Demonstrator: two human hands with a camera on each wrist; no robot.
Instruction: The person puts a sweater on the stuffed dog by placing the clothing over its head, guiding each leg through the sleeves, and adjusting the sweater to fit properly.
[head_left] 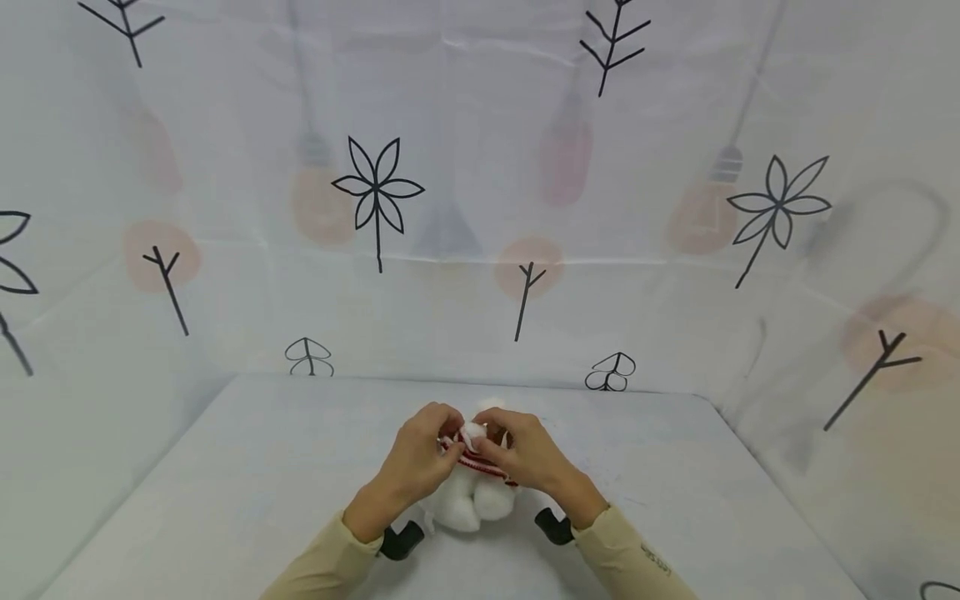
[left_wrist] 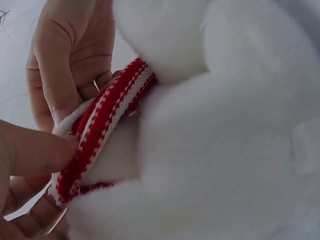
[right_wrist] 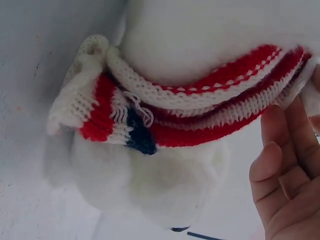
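Two hands (head_left: 420, 454) (head_left: 531, 452) pinch striped knit (left_wrist: 107, 112) — around fluffy, bulbous plush (left_wrist: 215, 145).

Beige sleeves (head_left: 324, 560) – small dark print (head_left: 656, 560) on the right – black angular wrist pieces (head_left: 402, 543)

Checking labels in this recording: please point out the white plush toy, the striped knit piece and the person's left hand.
White plush toy (left_wrist: 210, 145), left wrist view: on its fluffy body.
Striped knit piece (right_wrist: 185, 100), right wrist view: on its white edge.
Left hand (head_left: 418, 457), head view: on its back.
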